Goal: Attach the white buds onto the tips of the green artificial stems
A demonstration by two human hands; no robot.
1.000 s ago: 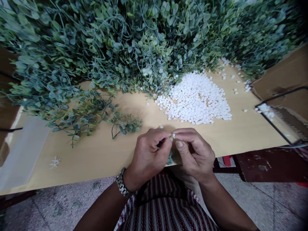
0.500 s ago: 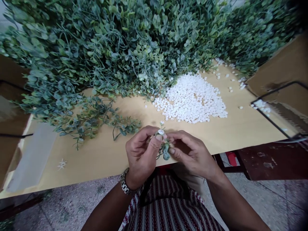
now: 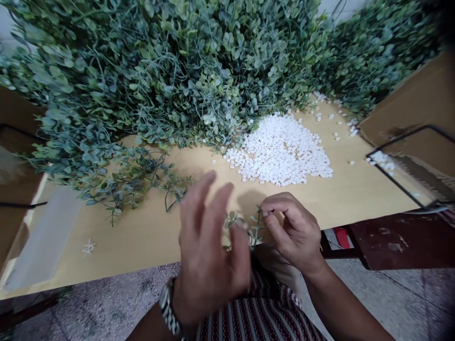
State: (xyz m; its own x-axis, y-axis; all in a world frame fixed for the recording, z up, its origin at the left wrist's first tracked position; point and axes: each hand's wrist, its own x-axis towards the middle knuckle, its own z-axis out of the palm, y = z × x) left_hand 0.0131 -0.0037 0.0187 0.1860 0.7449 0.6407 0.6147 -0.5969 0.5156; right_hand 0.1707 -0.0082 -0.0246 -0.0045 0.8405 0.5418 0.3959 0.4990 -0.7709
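Left hand (image 3: pixel 213 255) has lifted off the sprig (image 3: pixel 256 231); grip looks released, fingers spread, blurred. Right hand (image 3: pixel 296 232) pinches the sprig near its tip, over the counter (image 3: pixel 142 237), body side of the white pile (image 3: pixel 280 151). Best hold: light, steady, on stem, leaves uncrushed.

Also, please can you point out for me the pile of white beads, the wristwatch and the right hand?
pile of white beads (image 3: pixel 280 156): head view, middle of the heap
wristwatch (image 3: pixel 169 308): head view, its metal band
right hand (image 3: pixel 296 234): head view, back of the hand
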